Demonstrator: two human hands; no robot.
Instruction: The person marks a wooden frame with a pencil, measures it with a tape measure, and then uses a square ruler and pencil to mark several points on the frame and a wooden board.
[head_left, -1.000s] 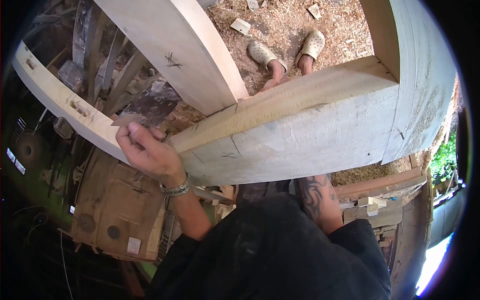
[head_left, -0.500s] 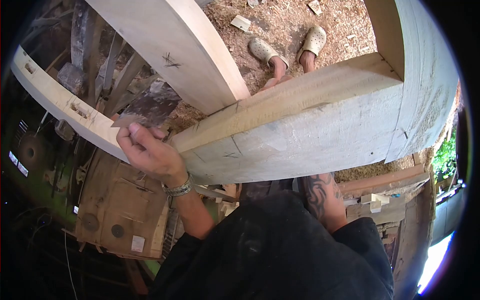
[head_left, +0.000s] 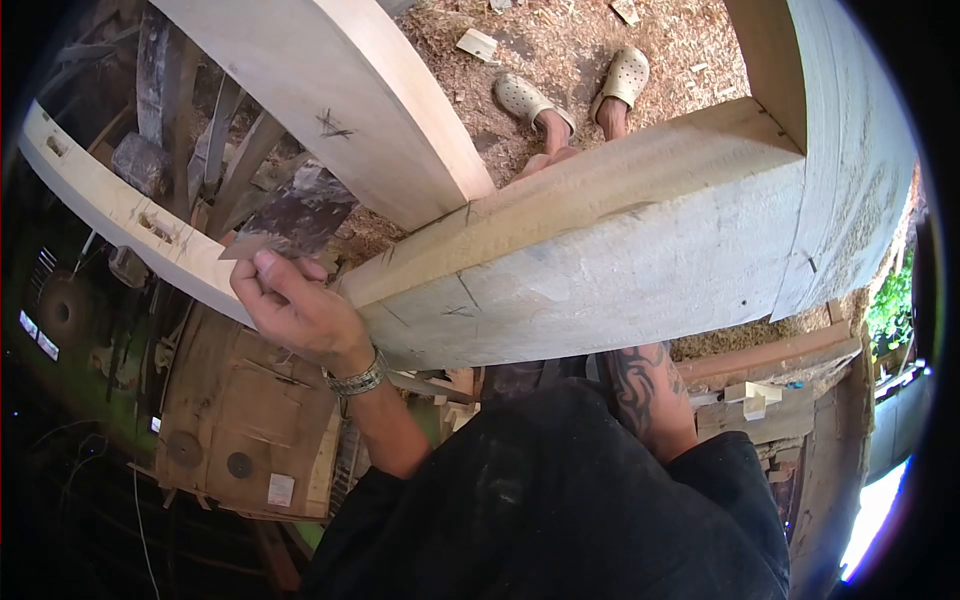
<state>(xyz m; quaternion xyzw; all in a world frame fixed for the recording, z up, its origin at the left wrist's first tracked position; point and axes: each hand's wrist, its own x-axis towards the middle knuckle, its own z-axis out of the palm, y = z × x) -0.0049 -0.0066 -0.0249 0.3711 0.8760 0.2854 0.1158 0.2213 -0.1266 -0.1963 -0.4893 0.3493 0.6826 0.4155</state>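
Observation:
At the left end of the pale beam, my left hand (head_left: 300, 305) has its fingers closed on a thin brownish sheet (head_left: 245, 248), which sticks out to the left between thumb and fingers. A watch band is round that wrist. The broad wooden beam (head_left: 600, 270) crosses in front of my body, with pencil marks near its left end. A second pale timber (head_left: 360, 110) meets it from the upper left. My tattooed right forearm passes beneath the beam, which hides my right hand.
A curved pale piece with mortises (head_left: 110, 205) lies at the left. Upright timber (head_left: 850, 150) joins the beam at the right. Wood shavings (head_left: 690, 50) cover the floor round two clogs (head_left: 625, 78). Dark timbers and a brown board (head_left: 240, 410) are at the left.
The view has shifted slightly. My left hand keeps its grip on the sheet in nearly the same place beside the beam.

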